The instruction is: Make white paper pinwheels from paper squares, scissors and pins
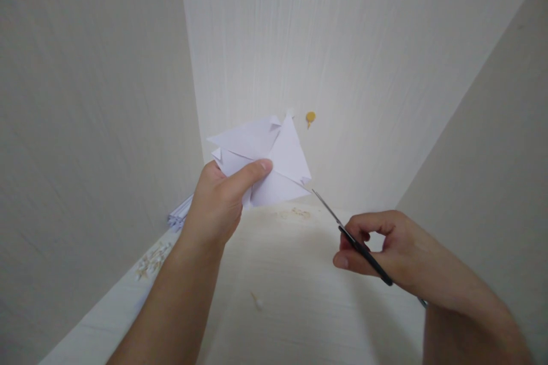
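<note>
Left grip point(220, 197) is clamped on the white paper point(287, 154), thumb across its slit, folded face, at the middle of the scene above the counter point(299, 308); right grip point(398, 242) grasps the black-handled scissors point(365, 253), tips just beside the paper's right corner. Far and slightly right, a yellow disc point(310, 117) shows against the panel point(342, 40); left lie a paper bundle point(180, 217) and scattered small white pieces point(154, 258)
</note>
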`<action>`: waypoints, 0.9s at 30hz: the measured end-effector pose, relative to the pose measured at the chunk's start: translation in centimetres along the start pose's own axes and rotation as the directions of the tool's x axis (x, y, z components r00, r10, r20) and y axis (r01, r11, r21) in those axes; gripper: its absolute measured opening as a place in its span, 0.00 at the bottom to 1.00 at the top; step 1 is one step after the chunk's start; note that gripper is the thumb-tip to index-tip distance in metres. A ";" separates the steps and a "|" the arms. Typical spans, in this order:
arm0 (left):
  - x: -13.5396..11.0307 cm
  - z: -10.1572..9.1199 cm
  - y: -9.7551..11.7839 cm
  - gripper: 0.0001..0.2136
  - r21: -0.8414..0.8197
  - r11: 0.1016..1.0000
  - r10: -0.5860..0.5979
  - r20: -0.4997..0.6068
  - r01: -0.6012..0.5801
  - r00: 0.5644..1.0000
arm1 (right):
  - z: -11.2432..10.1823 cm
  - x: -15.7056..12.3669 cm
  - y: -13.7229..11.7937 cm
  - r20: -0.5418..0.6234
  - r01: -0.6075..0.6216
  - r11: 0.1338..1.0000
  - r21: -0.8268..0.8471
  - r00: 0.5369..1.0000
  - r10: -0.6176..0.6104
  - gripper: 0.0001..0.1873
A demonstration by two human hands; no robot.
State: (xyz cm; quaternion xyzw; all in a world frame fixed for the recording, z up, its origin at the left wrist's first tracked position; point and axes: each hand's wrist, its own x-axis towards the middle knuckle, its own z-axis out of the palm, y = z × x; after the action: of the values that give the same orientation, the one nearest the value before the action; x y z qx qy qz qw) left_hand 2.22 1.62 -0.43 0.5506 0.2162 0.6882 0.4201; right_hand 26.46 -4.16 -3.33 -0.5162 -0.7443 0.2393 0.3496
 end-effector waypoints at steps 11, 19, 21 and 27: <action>-0.2 0.1 0.2 0.17 -0.034 0.999 -0.023 0.058 0.025 0.998 | 0.4 -0.1 -0.3 -0.034 -0.008 0.999 -0.036 0.999 0.007 0.19; -0.2 0.1 0.3 0.16 0.005 0.999 -0.036 0.046 0.036 0.998 | 0.5 0.0 -0.1 -0.053 0.012 1.000 -0.005 0.999 -0.012 0.22; -0.2 0.1 0.3 0.17 0.005 0.999 -0.033 0.038 0.033 0.999 | 0.4 0.1 0.0 -0.037 0.010 1.000 0.001 0.999 -0.010 0.22; -0.2 0.1 0.3 0.17 0.017 0.999 -0.036 0.037 0.036 0.999 | 0.4 0.0 0.1 -0.029 0.004 1.000 -0.002 1.000 -0.004 0.23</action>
State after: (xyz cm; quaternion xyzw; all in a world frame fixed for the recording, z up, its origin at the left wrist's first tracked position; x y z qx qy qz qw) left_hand 2.19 1.25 -0.33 0.5627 0.2240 0.6684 0.4318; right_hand 26.16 -4.10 -3.66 -0.5185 -0.7404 0.2302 0.3605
